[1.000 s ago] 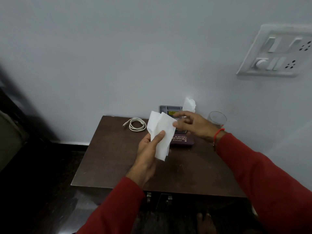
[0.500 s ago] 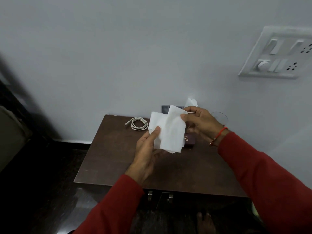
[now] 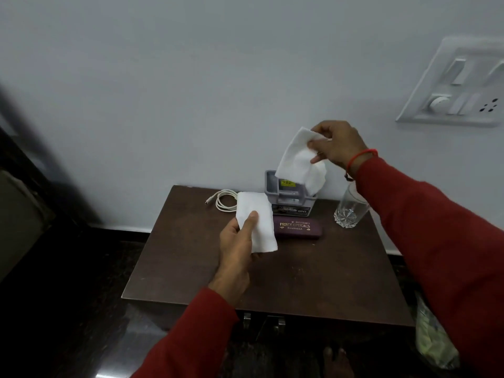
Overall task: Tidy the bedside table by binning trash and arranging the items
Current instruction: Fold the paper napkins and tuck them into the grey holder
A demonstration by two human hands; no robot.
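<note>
My left hand [image 3: 238,242] holds a flat white tissue [image 3: 257,223] above the brown bedside table [image 3: 313,276], thumb on top of it. Raised above the grey tissue holder [image 3: 286,196] at the table's back, my right hand [image 3: 336,144] pinches a second white tissue [image 3: 296,162] that hangs down over the holder. In front of the holder lies a maroon spectacle case [image 3: 298,227] with gold lettering. A coiled white cable [image 3: 223,200] sits at the back left, partly behind the left tissue. An empty clear glass [image 3: 349,211] stands at the back right.
A white switchboard [image 3: 458,88] is mounted on the wall at upper right. A greenish plastic bag [image 3: 433,342] lies on the dark floor to the right of the table. My bare toes [image 3: 334,358] show below the table's front edge.
Both hands held the tissues together over the table's middle. Now the right hand has pulled one tissue up and right above the holder, and the left keeps the other lower.
</note>
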